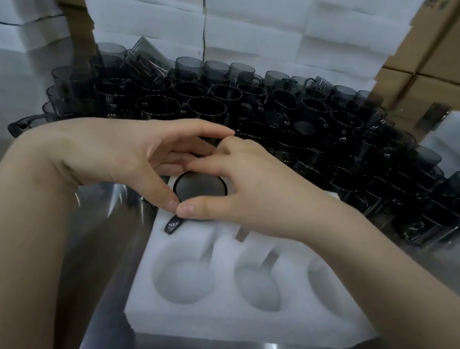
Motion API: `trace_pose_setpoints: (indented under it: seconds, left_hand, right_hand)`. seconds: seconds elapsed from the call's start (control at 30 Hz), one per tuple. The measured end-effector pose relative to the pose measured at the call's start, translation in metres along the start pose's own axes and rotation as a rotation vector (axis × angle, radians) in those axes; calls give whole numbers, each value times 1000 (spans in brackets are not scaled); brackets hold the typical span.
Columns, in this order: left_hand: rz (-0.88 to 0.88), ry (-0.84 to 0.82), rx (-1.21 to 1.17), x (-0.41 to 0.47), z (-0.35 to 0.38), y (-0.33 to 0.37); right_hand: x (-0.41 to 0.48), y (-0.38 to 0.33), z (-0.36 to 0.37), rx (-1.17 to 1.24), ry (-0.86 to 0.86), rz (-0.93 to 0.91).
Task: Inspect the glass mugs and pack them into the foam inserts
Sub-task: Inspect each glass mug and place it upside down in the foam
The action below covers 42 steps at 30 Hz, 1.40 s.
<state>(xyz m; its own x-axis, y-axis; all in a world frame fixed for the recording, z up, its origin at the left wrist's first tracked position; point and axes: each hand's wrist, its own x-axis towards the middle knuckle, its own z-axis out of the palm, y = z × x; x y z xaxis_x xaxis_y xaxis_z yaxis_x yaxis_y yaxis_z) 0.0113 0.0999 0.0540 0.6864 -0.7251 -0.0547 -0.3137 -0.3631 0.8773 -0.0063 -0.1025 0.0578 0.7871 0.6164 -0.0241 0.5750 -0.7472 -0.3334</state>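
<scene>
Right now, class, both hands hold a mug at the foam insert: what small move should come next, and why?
Likely ease the mug straight down: the left hand and right hand grip its rim, and its handle seems to ride above the foam insert.

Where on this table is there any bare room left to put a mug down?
Bare steel table shows left of the foam insert and in a strip along its front. Its three near pockets are empty. Behind, the glass mugs stand packed rim to rim.
</scene>
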Motion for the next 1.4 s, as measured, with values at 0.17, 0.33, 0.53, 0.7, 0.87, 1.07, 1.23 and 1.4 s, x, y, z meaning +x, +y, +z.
trace_pose_setpoints:
  seconds: [0.17, 0.33, 0.53, 0.7, 0.87, 1.07, 1.23, 1.4]
  left_hand:
    - [-33, 87, 218, 5, 9, 5]
    - [-46, 109, 198, 8, 10, 2]
    - [-62, 215, 52, 14, 14, 10]
    - [96, 427, 281, 47, 55, 23]
    - [66, 325, 471, 65, 72, 12]
    - [47, 353, 481, 64, 70, 9]
    - [77, 360, 453, 64, 70, 9]
    - [116, 564, 146, 65, 70, 13]
  right_hand:
    - [-3, 4, 13, -157, -41, 66]
    - [-5, 7, 8, -51, -80, 55]
    - [10, 45, -32, 412, 492, 205]
    - [54, 81, -51, 290, 518, 324]
    - [92, 88, -55, -31, 410, 314]
    - [117, 101, -52, -218, 388, 367]
    - [113, 104, -50, -202, 556, 360]
    - [84, 90, -63, -78, 768, 307]
